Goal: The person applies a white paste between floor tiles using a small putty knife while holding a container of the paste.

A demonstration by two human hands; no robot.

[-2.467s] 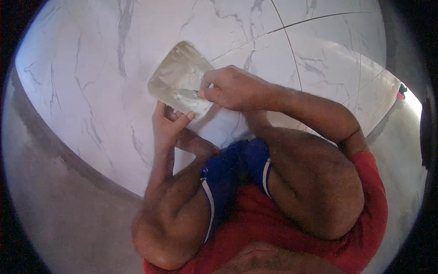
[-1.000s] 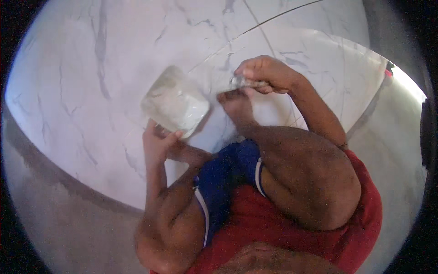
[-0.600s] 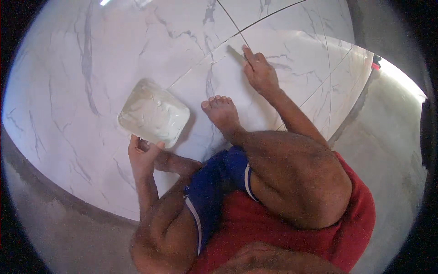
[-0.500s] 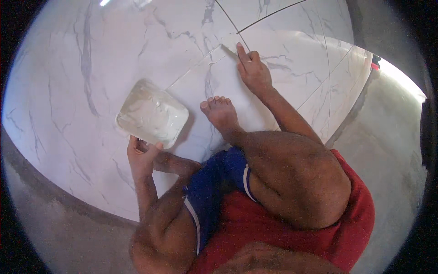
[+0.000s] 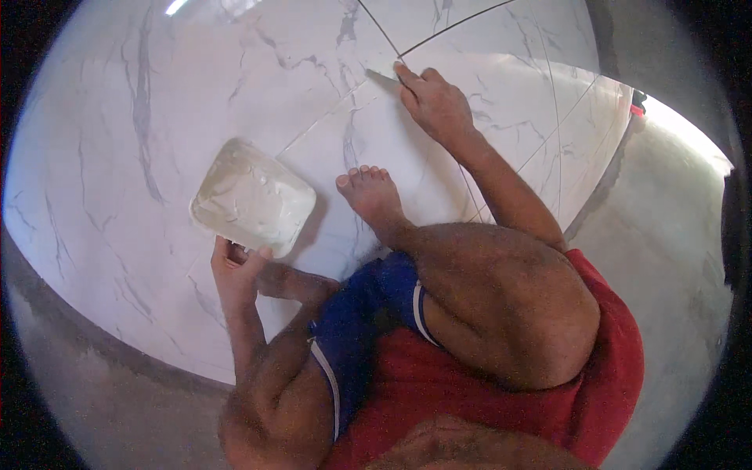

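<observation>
A white rectangular plastic tub (image 5: 304,205), smeared inside with white grout paste (image 5: 249,186), is tilted just above or on the tiles. My left hand (image 5: 237,270) grips its near edge, thumb at the rim and fingers partly hidden beneath. In my right hand (image 5: 439,106) is a putty knife (image 5: 381,80), its handle covered by the fingers. The index finger stretches along it. The thin blade lies against the marbled white tile floor (image 5: 176,102), close to where tile joints meet. A pale paste-filled joint (image 5: 317,122) runs from the blade toward the tub.
Dark open joints (image 5: 458,29) cross the far tiles. My bare foot (image 5: 372,194) rests between tub and right arm. Grey concrete (image 5: 650,227) borders the tiles at right and lower left. A small red object (image 5: 638,110) lies at the far right edge.
My right hand and the putty knife have shifted slightly left and away from me, turning the blade flatter. The tub and left hand keep nearly the same place; the whole view has slid slightly.
</observation>
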